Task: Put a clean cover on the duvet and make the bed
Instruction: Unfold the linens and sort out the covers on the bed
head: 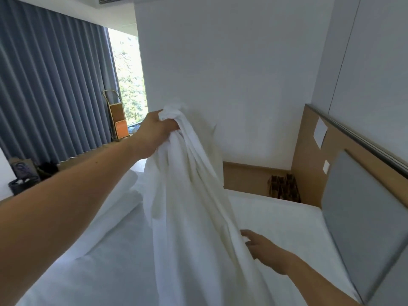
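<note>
My left hand (152, 131) is raised high and grips a bunched end of the white duvet cover (189, 206). The cover hangs down from it in long folds onto the bed (276, 217). My right hand (262, 250) is lower, at the cover's right edge, its fingers spread and touching the fabric. More white bedding (123, 195) lies heaped on the left part of the mattress. Whether the duvet itself is inside the heap cannot be told.
A grey padded headboard panel (362, 219) on a wooden backing (309, 155) runs along the right. A wooden ledge with a dark patterned object (284, 188) sits beyond the bed. Blue curtains (53, 85), a window, an orange trolley (118, 118) and dark items (24, 180) stand at the left.
</note>
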`<state>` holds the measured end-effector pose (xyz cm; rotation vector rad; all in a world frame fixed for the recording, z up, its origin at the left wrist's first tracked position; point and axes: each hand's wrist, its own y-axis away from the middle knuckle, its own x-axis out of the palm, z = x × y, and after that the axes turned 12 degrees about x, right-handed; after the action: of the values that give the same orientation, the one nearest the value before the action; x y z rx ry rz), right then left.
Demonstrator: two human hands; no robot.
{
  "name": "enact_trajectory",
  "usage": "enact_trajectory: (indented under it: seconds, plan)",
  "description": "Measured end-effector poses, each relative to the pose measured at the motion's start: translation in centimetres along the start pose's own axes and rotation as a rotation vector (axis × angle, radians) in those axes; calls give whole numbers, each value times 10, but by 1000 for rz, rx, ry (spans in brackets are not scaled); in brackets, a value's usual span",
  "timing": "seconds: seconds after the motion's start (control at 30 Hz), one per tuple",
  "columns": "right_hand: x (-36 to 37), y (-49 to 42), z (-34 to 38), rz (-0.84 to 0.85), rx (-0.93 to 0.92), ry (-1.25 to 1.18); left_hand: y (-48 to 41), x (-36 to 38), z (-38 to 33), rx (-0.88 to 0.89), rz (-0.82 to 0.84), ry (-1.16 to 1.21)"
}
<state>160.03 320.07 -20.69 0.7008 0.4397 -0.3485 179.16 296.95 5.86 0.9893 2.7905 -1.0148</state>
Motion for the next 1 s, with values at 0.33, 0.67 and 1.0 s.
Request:
enact_trajectory:
  seconds: [0.33, 0.67, 1.0]
  plan:
    - [-147, 123, 42, -545, -149, -907, -19, 1, 46, -93, -21, -301]
    - [-189, 264, 127, -1021, -454, -134, -37, 101, 14, -53, 109, -162]
    - [-66, 101, 20, -503, -201, -214, 31, 183, 45, -417, 434, 269]
